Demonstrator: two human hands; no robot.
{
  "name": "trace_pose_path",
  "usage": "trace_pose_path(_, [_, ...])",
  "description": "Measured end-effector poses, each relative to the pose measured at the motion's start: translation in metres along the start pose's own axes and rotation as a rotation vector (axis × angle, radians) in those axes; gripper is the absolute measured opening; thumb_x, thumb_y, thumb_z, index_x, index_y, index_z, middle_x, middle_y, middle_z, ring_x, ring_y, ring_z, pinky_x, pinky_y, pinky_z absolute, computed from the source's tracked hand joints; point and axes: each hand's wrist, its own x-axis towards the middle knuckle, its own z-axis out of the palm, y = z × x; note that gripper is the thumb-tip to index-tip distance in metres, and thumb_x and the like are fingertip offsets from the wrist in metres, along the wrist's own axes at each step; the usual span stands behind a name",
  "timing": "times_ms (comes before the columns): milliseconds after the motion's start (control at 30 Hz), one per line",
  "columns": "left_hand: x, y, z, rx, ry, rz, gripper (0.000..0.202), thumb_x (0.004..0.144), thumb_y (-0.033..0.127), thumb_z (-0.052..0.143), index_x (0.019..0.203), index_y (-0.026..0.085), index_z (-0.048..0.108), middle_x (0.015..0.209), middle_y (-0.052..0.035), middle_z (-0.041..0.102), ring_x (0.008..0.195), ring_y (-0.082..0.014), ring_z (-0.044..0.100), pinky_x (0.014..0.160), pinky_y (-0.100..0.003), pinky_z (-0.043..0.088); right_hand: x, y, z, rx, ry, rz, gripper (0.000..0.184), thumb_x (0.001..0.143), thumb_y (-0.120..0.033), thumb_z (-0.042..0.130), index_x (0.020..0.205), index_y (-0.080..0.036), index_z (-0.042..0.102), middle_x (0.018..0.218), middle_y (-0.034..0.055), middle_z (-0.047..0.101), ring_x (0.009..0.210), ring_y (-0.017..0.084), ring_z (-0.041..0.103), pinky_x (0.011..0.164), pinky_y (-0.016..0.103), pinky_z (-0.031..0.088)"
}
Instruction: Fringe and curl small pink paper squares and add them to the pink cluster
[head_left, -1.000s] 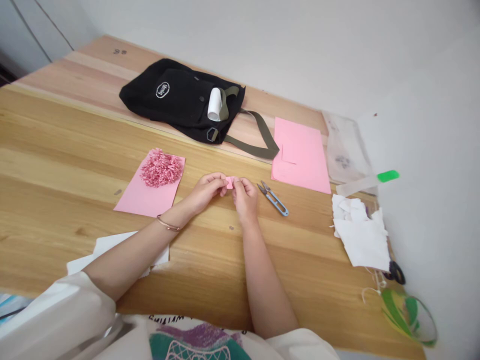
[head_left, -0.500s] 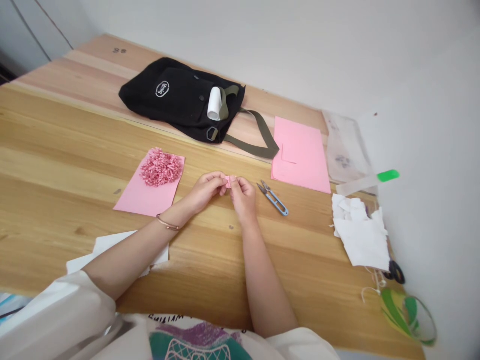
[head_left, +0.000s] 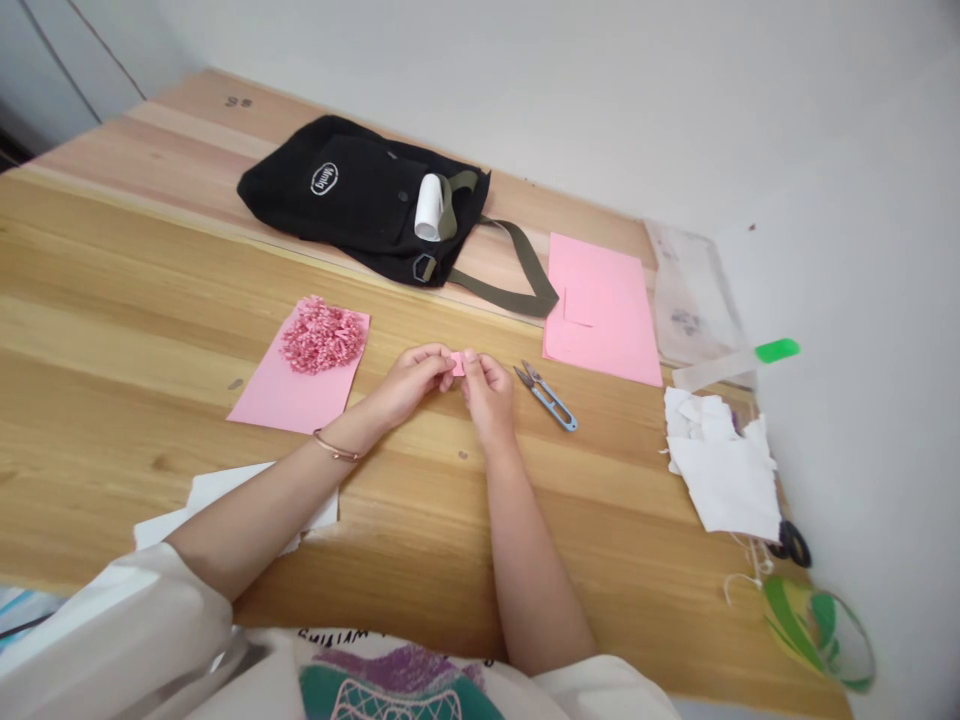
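A small piece of pink paper (head_left: 458, 364) is pinched between my two hands over the middle of the table. My left hand (head_left: 414, 380) grips its left end with thumb and fingertips. On its right end my right hand (head_left: 487, 393) has its thumb laid over the top, fingers curled beneath. Just right of that hand lie blue thread snips (head_left: 547, 398) with the blades pointing up and left. To the left, a bundle of pink, thin-stemmed stamens (head_left: 321, 337) rests on a pink sheet (head_left: 292, 398).
A black tote bag (head_left: 352, 215) with a white roll (head_left: 429, 208) on it lies at the back. Pink sheets (head_left: 611, 345) sit right of its strap. White scraps (head_left: 735, 485), black-handled scissors (head_left: 793, 545) and a green tape roll (head_left: 821, 630) line the right edge.
My right thumb has shifted slightly to the right, and more of the small pink paper shows between my hands. The rest stays where it was.
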Motion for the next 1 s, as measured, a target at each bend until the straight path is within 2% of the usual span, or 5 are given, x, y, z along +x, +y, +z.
trace_pose_path(300, [0.0010,-0.0012,-0.0009,-0.009,-0.002,0.000,0.014,0.064,0.020,0.059,0.053,0.015,0.053,0.047,0.0030,0.048,0.049,-0.0079,0.041,0.054,-0.023,0.031,-0.0013,-0.0035,0.0012,-0.080,-0.020,-0.020,0.038,0.076,-0.054,0.051,0.059,-0.020,0.048,0.046,-0.0060,0.034,0.047,0.009,0.041,0.046,0.022,0.032])
trace_pose_path(500, [0.0008,-0.0012,-0.0010,-0.005,-0.008,-0.005,0.012,0.064,0.020,0.059,0.054,0.015,0.055,0.046,0.0030,0.049,0.049,-0.0081,0.041,0.056,-0.023,0.032,0.0001,0.0016,-0.0013,-0.022,0.005,-0.019,0.036,0.079,-0.050,0.048,0.059,-0.020,0.047,0.047,-0.0061,0.035,0.045,0.008,0.037,0.046,0.022,0.031])
trace_pose_path(700, [0.0006,-0.0012,0.0001,0.003,-0.005,0.010,0.016,0.065,0.020,0.058,0.051,0.015,0.053,0.046,0.0030,0.047,0.050,-0.0082,0.042,0.057,-0.023,0.032,-0.0016,-0.0029,0.0004,-0.016,-0.038,-0.038,0.033,0.075,-0.049,0.054,0.060,-0.020,0.049,0.047,-0.0060,0.037,0.046,0.009,0.041,0.047,0.022,0.033])
trace_pose_path(867, [0.0006,-0.0011,-0.0001,-0.003,-0.005,-0.004,0.013,0.064,0.020,0.059,0.053,0.015,0.055,0.047,0.0030,0.048,0.049,-0.0079,0.041,0.055,-0.023,0.031,0.0001,0.0026,-0.0008,-0.037,-0.001,-0.006,0.038,0.079,-0.054,0.047,0.060,-0.020,0.047,0.047,-0.0058,0.035,0.045,0.009,0.038,0.046,0.023,0.031])
trace_pose_path(1000, [0.0007,-0.0002,0.0001,-0.004,-0.007,-0.005,0.012,0.063,0.020,0.059,0.053,0.015,0.055,0.046,0.0029,0.048,0.049,-0.0080,0.041,0.055,-0.023,0.030,0.0000,0.0022,-0.0003,-0.055,0.001,-0.033,0.036,0.079,-0.049,0.048,0.058,-0.020,0.046,0.048,-0.0052,0.038,0.046,0.009,0.039,0.047,0.022,0.031])
